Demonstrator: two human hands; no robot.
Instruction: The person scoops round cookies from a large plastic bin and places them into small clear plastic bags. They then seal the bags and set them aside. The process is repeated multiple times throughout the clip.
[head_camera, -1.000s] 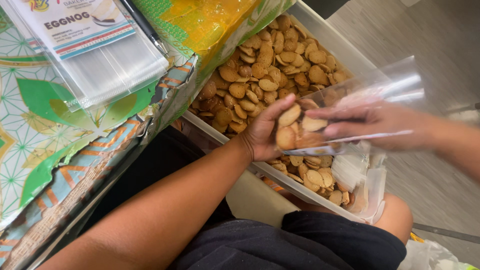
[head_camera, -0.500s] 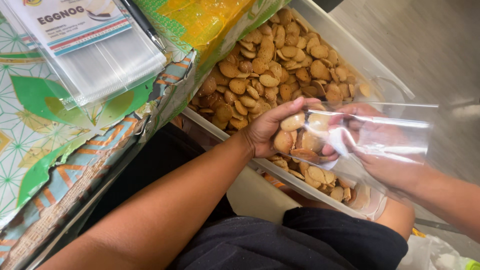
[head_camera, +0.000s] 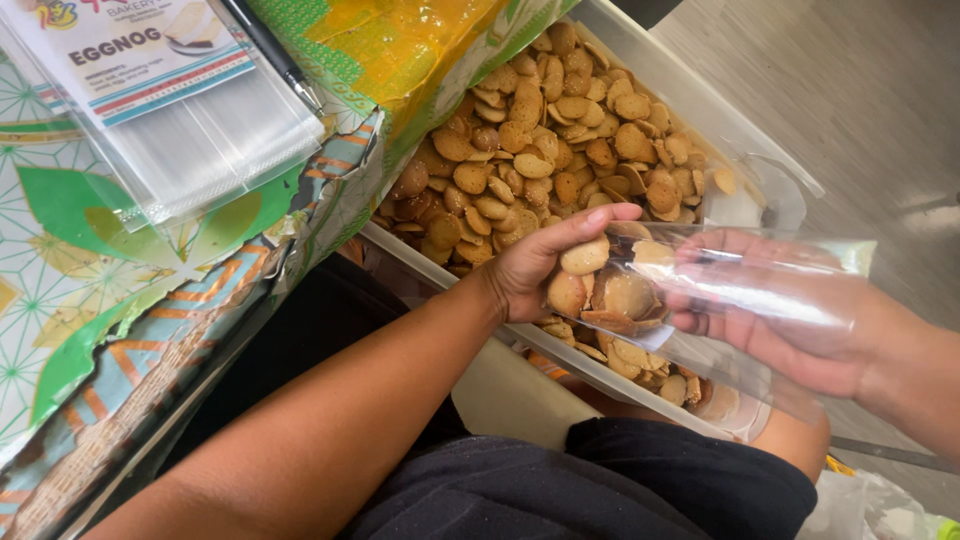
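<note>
At the centre of the frame the left hand (head_camera: 540, 268) cups a handful of round golden biscuits (head_camera: 600, 290), fingers curled around them and thumb stretched along the top; how many it holds cannot be counted, since the palm hides the lower ones. It presses them against the mouth of a clear plastic bag (head_camera: 745, 285), which lies across the right half of the frame. The right hand (head_camera: 800, 335) grips that bag from beneath, fingers pressed together along its underside and seen only through the shiny film, so their exact hold is blurred; the wrist runs out of the frame at the right edge. Whether any biscuits are already inside the bag is hard to tell.

Behind the hands, a white plastic tub (head_camera: 700, 110) full of the same biscuits fills the upper middle; its lower part is covered by the hands and forearm. At the upper left a stack of empty clear bags with a printed label card (head_camera: 190, 120) lies on a green and orange patterned cloth (head_camera: 90, 290), cut off by the frame's edge.
</note>
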